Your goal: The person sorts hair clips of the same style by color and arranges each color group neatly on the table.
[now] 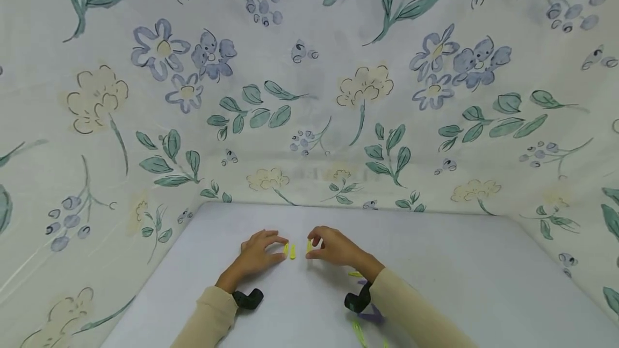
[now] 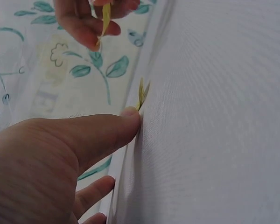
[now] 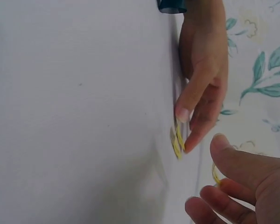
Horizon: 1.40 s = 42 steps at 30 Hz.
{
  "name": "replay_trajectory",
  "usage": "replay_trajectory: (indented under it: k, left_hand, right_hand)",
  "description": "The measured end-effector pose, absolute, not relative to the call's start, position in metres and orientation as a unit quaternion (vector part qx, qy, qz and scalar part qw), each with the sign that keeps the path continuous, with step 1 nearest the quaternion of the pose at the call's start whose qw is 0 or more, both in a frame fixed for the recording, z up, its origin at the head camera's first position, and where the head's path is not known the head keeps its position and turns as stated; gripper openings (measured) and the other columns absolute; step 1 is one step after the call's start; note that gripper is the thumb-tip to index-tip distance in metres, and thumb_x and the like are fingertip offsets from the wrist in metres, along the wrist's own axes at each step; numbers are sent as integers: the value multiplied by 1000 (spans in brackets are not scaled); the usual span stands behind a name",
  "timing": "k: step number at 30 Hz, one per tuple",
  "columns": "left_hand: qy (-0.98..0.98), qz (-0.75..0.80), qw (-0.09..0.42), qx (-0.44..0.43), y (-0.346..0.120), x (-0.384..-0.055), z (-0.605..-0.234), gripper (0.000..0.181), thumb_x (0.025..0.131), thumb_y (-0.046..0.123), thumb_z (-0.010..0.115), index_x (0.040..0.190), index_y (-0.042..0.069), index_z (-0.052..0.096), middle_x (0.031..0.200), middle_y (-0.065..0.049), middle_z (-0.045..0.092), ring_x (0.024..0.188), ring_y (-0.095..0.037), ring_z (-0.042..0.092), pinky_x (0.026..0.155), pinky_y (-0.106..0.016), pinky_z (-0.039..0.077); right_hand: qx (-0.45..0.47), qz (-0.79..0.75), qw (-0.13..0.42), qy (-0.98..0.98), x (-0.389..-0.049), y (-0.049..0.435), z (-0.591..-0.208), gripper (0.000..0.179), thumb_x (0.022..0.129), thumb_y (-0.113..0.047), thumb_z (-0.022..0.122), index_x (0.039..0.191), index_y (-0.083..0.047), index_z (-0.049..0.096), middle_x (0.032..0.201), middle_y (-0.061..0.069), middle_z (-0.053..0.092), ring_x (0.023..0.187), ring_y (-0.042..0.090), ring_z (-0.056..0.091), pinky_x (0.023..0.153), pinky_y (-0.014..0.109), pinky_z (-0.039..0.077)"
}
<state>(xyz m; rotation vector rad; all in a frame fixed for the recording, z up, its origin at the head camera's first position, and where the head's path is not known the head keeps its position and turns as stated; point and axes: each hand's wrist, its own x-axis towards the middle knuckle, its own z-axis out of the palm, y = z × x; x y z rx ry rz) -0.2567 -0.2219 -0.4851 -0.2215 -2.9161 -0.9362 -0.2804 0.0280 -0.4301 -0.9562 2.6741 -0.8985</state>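
Observation:
My left hand [image 1: 258,254] is low at the white table, its thumb and a fingertip at the two ends of a yellow snap hair clip [image 1: 286,248]. Just right of that clip, a second yellow hair clip [image 1: 292,252] lies on the cloth, the two close side by side. Between thumb and fingers my right hand [image 1: 336,247] pinches a third yellow hair clip [image 1: 309,245]. In the left wrist view this held clip [image 2: 106,19] stands raised off the table. The right wrist view shows it partly hidden behind my thumb.
Near my right forearm lie more yellow clips [image 1: 359,333] and purple clips [image 1: 372,316], some partly covered by the sleeve and the black wrist camera [image 1: 357,302]. A flower-patterned cloth [image 1: 309,176] rises behind the white table [image 1: 459,283] and at its sides.

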Motion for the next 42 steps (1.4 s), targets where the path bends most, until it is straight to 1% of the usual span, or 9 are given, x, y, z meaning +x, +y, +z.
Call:
replay_trajectory:
  k: [6,12,20,25,35,42]
  left_hand:
    - [-947,-306,46,-87,-221,-263,-480,33,89,36,74,122,29,70,151,-9,48,148,-44,25,108,-67,18]
    - [-949,-306,23,-79,-222,-258,-486,33,89,35,75,122,29,70,152,-9,48,149,-44,24,108,-67,18]
    - [-950,-302,20,-76,-221,-259,-486,32,90,35,74,122,30,70,152,-7,48,149,-41,26,106,-64,22]
    - [-952,-298,19,-72,-221,-259,-486,32,90,35,74,122,30,70,152,-7,48,148,-39,27,105,-63,23]
    - [-947,-310,21,-77,-221,-256,-483,32,90,33,74,121,28,71,152,-8,48,148,-40,26,106,-64,22]
    - [-946,-314,27,-81,-222,-257,-485,32,89,32,74,120,28,71,151,-8,48,148,-39,26,107,-63,21]
  right_hand:
    - [-318,-296,87,897,-289,18,-426,43,87,-25,79,120,-4,63,104,6,65,89,17,62,81,32,55]
    - [-315,-290,106,898,-291,11,-434,43,87,-25,79,121,-3,63,105,6,66,91,17,63,83,32,55]
    - [-304,-288,117,900,-298,2,-446,42,86,-26,80,118,-5,64,103,5,64,89,15,59,82,31,52]
    - [-304,-280,114,903,-298,0,-451,42,85,-26,81,117,-5,65,100,3,62,89,14,57,81,30,50]
    - [-309,-261,101,909,-297,-2,-456,40,85,-30,80,114,-6,66,100,1,58,90,13,54,83,30,48]
    - [-303,-257,108,911,-299,-3,-456,40,86,-30,80,115,-7,65,100,0,57,92,14,53,86,31,47]
